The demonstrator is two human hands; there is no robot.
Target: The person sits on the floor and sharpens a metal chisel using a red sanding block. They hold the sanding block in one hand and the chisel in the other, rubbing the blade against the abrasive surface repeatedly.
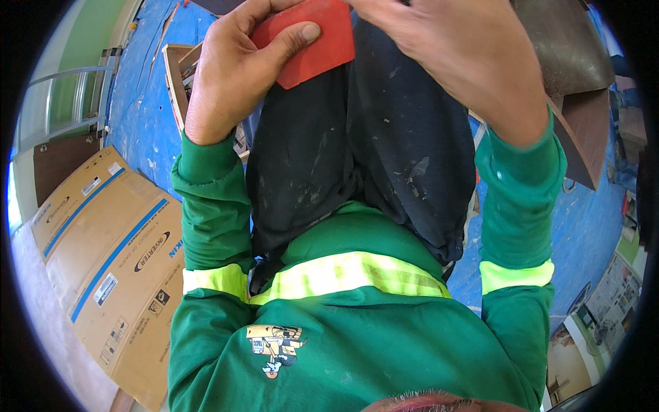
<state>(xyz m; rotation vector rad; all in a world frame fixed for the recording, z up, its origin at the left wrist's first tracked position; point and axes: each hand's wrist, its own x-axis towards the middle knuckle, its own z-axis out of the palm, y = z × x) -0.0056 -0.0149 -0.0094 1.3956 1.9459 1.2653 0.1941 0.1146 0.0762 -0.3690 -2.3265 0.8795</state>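
My left hand (pixel 237 72) grips a flat red piece (pixel 328 48) with straight edges. The thumb presses on its face, while the other fingers pass behind it and out past the top edge. It could be a sheet or a pad; its exact kind does not show. Close by on the other side, my right hand (pixel 467 51) reaches up toward the top of the red piece. Slight motion blur and the picture's edge hide most of its fingers, so whether it holds anything does not show. Both hands are above my dark, stained trousers (pixel 302 151).
Blue sheeting (pixel 147 103) covers the floor. A wooden box frame (pixel 177 75) stands partly behind my left wrist. Flattened cardboard (pixel 130 268) lies at left, below a metal ladder (pixel 75 103). Brown boards (pixel 580 130) and a dark curved surface (pixel 566 48) are at right.
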